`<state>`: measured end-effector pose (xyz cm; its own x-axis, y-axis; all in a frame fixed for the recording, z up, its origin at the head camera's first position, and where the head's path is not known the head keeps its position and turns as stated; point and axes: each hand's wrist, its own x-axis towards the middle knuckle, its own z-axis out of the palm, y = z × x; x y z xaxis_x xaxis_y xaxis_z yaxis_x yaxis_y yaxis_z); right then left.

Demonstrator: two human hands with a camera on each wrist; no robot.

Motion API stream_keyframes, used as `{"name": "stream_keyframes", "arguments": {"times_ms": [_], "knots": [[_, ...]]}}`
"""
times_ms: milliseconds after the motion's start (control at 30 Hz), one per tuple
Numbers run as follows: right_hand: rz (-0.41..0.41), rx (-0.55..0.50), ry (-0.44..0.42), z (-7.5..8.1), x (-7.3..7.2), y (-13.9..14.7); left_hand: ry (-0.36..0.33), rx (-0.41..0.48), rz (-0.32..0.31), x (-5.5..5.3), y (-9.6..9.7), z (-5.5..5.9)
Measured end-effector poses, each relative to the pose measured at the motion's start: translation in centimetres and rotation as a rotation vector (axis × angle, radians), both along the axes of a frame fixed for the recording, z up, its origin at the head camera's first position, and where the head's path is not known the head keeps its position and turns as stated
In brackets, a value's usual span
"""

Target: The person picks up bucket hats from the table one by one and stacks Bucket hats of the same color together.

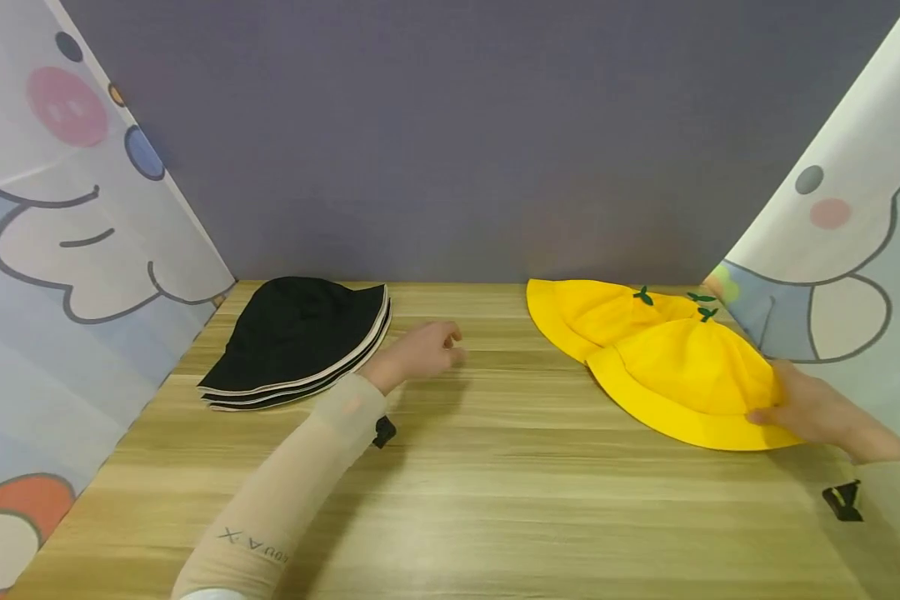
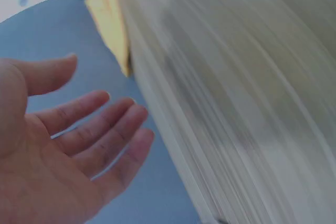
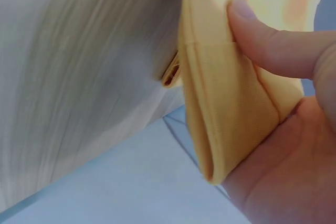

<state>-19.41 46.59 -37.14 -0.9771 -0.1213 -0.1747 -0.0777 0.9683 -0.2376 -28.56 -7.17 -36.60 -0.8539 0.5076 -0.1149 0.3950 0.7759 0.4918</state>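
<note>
My right hand (image 1: 813, 408) grips the right side of a yellow bucket hat (image 1: 697, 367), thumb on top and the other fingers hidden beneath. In the right wrist view the thumb presses the folded yellow cloth (image 3: 231, 93) near its edge. Behind that hat, partly covered, lies more yellow headwear (image 1: 581, 312); several green sprout trims stand on the crowns. My left hand (image 1: 420, 350) hovers over the table just right of a stack of black bucket hats (image 1: 300, 333) with pale brim edges. Its fingers (image 2: 105, 150) are relaxed and hold nothing.
The wood-grain table (image 1: 480, 500) meets a grey panel (image 1: 457, 142) at its back edge. Cartoon-printed sheets (image 1: 60, 208) line the left and right sides. A small black clip-like piece (image 1: 384, 432) shows beside the left wrist, another (image 1: 843, 502) beside the right.
</note>
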Motion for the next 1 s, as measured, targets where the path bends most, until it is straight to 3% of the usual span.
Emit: {"name": "stream_keyframes", "arguments": {"times_ms": [100,200,333,500,700,1000], "knots": [[0.025,-0.017,0.053,0.4,0.1,-0.9,-0.084,0.119,-0.045,-0.1,2.3,0.2],[0.023,-0.021,0.073,0.7,0.2,-1.8,-0.079,0.138,-0.060,0.0,5.2,0.0],[0.008,-0.037,0.067,0.9,0.3,-2.8,-0.045,0.131,-0.032,0.4,8.8,-0.7],[0.010,-0.064,0.092,0.8,0.5,-3.8,-0.047,0.150,-0.050,0.6,12.2,-1.7],[0.055,-0.116,0.168,0.5,0.6,-5.1,-0.067,0.151,-0.093,1.2,14.4,-2.1],[0.097,-0.149,0.231,0.1,0.5,-5.9,-0.013,0.164,-0.117,2.3,15.6,-2.2]]}}
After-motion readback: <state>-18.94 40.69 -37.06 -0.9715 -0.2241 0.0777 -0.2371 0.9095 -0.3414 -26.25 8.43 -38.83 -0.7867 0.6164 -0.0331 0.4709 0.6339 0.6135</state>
